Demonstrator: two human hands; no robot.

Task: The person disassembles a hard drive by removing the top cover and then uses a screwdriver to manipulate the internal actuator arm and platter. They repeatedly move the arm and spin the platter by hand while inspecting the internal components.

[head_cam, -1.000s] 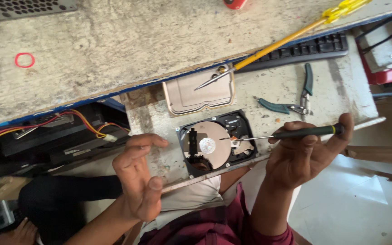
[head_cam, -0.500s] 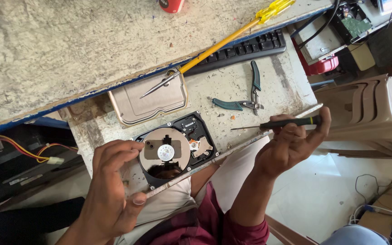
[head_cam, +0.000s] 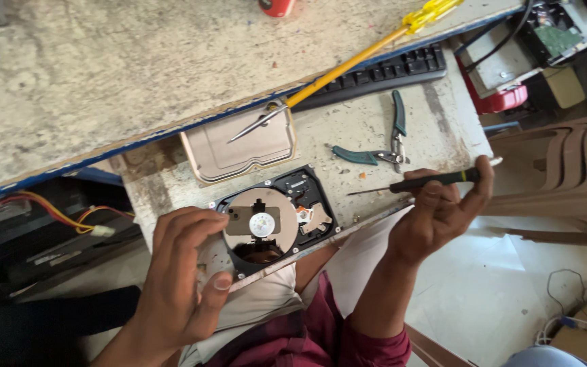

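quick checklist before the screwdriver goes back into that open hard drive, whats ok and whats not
1. Left hand steadying the open hard drive: ok, fingers on its left edge.
2. Right hand gripping the black screwdriver: ok.
3. Tip on a screw: not ok, it hovers right of the drive.
4. Cover plate out of the way: ok, lying behind the drive.
5. Pliers clear of the drive: ok.
6. Screws left in: cannot tell.

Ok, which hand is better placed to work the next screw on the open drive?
Probably the right hand: it already grips the small black screwdriver, tip aimed toward the open hard drive. The left hand rests on the drive's edge, steadying it.
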